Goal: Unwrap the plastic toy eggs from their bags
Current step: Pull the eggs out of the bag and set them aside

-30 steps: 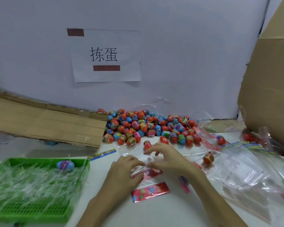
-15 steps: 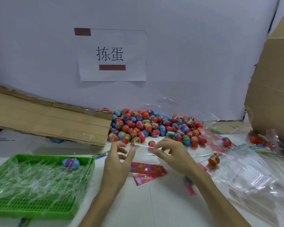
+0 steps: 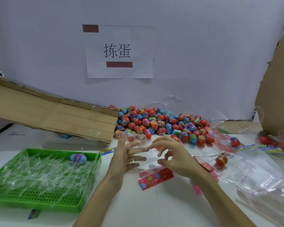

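A big pile of red, blue and purple toy eggs [image 3: 162,125] lies at the back of the white table. In front of it my left hand [image 3: 128,154] has its fingers spread and straight. My right hand [image 3: 172,156] is beside it with curled fingers that pinch a thin clear bag [image 3: 147,154], which is faint and blurred between the two hands. A small red shape shows by my right fingertips; I cannot tell whether it is an egg. A red printed header card [image 3: 156,176] lies on the table just below my hands.
A green slotted tray [image 3: 44,199] at the left holds clear plastic scraps and one blue-purple egg [image 3: 78,158]. A cardboard flap [image 3: 56,118] leans behind it. A loose red egg [image 3: 221,159], empty clear bags [image 3: 261,177] and a cardboard box [image 3: 277,95] are on the right.
The hands rose from the table, pulling the clear bag off its red header card. My left hand has since let go and spread its fingers.
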`<state>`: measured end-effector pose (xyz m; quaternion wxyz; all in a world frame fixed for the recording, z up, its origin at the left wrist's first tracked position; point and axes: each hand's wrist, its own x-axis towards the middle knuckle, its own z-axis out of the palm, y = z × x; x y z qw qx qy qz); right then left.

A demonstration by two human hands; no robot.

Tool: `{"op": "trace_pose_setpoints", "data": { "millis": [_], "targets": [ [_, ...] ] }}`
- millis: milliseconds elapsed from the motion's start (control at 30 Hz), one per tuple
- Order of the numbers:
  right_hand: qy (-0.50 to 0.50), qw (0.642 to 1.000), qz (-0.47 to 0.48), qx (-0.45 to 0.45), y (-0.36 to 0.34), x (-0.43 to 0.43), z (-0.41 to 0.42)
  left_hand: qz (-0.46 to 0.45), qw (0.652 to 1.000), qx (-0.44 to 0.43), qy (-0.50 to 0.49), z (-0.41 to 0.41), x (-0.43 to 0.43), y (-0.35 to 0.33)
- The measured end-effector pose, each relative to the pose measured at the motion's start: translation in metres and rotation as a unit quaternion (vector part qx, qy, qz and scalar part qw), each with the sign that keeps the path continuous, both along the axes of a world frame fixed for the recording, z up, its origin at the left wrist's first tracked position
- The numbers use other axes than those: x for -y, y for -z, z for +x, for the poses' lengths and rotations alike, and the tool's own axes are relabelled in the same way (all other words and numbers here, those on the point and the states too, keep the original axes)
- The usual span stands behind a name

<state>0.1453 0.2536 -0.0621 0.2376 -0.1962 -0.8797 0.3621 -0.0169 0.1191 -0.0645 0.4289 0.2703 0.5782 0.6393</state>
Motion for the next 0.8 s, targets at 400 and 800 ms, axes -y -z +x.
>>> {"op": "trace_pose_setpoints", "data": {
  "millis": [400, 800],
  "targets": [
    [0.035, 0.978, -0.181, -0.096, -0.0041, -0.0016, -0.0052, 0.023, 0.996, -0.078, -0.038, 0.0034, 0.0031, 0.003],
    [0.161, 0.985, 0.003, -0.059, 0.004, -0.0045, -0.0049, 0.068, 0.991, -0.062, -0.097, 0.003, 0.0022, 0.0058]
  ]
}}
